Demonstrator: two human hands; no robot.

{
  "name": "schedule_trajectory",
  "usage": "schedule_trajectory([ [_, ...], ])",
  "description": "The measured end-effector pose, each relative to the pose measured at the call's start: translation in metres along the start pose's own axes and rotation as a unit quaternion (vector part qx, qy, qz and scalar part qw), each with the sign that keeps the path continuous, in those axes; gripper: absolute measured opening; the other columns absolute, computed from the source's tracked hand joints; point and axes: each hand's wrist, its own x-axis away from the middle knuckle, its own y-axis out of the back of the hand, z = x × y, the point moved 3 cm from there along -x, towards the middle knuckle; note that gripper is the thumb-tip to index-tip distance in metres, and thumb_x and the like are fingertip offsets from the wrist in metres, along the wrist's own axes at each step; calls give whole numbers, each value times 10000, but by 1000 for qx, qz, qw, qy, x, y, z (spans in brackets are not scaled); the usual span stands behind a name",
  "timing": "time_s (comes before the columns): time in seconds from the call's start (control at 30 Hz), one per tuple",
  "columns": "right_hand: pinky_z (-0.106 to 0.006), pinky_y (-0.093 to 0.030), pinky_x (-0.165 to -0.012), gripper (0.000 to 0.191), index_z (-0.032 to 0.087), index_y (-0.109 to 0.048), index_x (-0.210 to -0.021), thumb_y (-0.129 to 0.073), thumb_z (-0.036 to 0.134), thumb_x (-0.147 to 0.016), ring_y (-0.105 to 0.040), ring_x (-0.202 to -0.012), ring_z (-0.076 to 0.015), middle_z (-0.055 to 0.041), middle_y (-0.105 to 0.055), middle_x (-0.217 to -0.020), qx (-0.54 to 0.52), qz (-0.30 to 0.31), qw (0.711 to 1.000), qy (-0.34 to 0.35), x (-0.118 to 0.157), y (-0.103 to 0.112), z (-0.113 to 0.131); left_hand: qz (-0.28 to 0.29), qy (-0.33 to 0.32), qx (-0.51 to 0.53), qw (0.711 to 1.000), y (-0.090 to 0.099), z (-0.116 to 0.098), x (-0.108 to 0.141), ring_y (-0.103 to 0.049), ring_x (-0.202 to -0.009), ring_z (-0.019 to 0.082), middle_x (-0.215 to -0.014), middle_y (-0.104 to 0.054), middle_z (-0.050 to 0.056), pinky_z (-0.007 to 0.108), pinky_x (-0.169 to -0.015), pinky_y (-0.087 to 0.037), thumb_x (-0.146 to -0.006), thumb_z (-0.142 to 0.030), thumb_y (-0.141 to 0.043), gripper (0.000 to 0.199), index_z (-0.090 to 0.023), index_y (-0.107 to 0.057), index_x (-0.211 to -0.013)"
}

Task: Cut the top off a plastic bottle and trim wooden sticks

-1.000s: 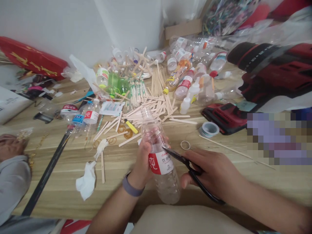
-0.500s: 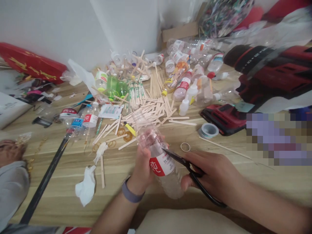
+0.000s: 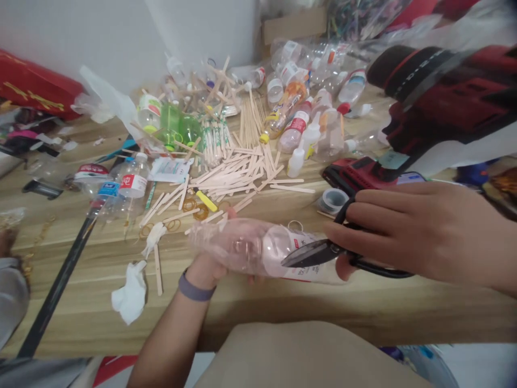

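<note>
A clear plastic bottle with a white and red label lies nearly level above the table's front part, its neck toward the left. My left hand, with a purple band at the wrist, holds it from below and behind, seen partly through the plastic. Black-handled scissors are gripped in my right hand. Their blades look closed together and point left across the label; whether the tip touches the bottle cannot be made out. The fingertips of my right hand are close to the bottle's base end.
Loose wooden sticks cover the middle of the table. Bottles crowd behind them. A red and black power drill stands at right, near a tape roll. White tissue lies left. Another person's sleeve shows far left.
The bottle has turned from steeply slanted to nearly level. My right hand and the scissors have moved right and up. The view has shifted a little, and the other person's hand shows less.
</note>
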Motion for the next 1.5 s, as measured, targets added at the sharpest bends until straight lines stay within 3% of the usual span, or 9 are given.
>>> schedule_trajectory([
  [0.07,-340,-328,-552,433,214,-664,-919,-261,241,-1072,-502,-602,-178,-18,-571,-631,-1,10,999,30,-3,1,3,108,122,21,986,-8,6,7,-702,-582,271,-898,-738,160,302,-428,-476,-879,-685,-426,686,-145,-633,-1247],
  [0.13,-342,-302,-535,422,221,-658,-880,-280,226,-1066,-475,-581,-174,-15,-564,-632,-10,19,999,49,-5,1,6,176,165,64,968,-17,6,16,-713,-614,238,-1044,-731,130,250,-432,-460,-871,-661,-477,621,-222,-572,-1300],
  [0.33,-352,-307,-532,440,223,-661,-857,-271,190,-1058,-490,-585,-176,-20,-569,-634,-8,30,997,65,-7,0,10,190,128,91,969,-24,4,22,-686,-581,167,-1241,-654,108,297,-479,-555,-773,-403,-669,625,-232,-509,-1352],
  [0.43,-347,-309,-523,468,224,-661,-840,-250,170,-1056,-500,-579,-178,-26,-589,-630,-7,30,998,58,-6,0,9,226,115,115,960,-21,8,18,-706,-585,207,-1150,-694,108,266,-417,-527,-766,-426,-649,683,-244,-464,-1399],
  [0.57,-335,-334,-512,493,211,-656,-843,-215,155,-1054,-507,-550,-182,-18,-577,-597,-20,35,998,40,-4,-2,8,212,97,117,965,-19,11,16,-695,-569,198,-1005,-719,75,246,-426,-519,-811,-456,-599,660,-233,-462,-1417],
  [0.9,-331,-398,-508,432,174,-653,-893,-294,342,-1067,-594,-554,-185,-2,-586,-614,-55,31,998,-17,8,-15,17,172,26,98,980,-21,12,18,-658,-627,156,-1234,-670,115,250,-508,-539,-796,-518,-647,691,-306,-480,-1432],
  [1.1,-370,-376,-565,435,185,-660,-930,-332,445,-1045,-600,-623,-222,-32,-592,-667,-74,68,992,-78,17,-27,24,134,-15,126,983,-17,13,19,-670,-649,177,-997,-724,77,268,-555,-555,-868,-463,-582,574,-254,-524,-1399],
  [1.27,-355,-377,-546,490,164,-669,-904,-334,498,-1034,-596,-591,-215,-34,-596,-662,-114,50,990,-68,17,-29,24,152,-2,130,980,-11,19,10,-719,-645,252,-874,-728,48,313,-517,-558,-776,-426,-666,533,-245,-584,-1271],
  [1.5,-325,-353,-559,507,161,-661,-943,-352,556,-1017,-586,-596,-200,-29,-602,-670,-109,55,990,-73,15,-32,23,128,3,119,984,-21,11,9,-717,-670,225,-990,-733,72,283,-557,-546,-786,-402,-641,467,-228,-610,-1218],
])
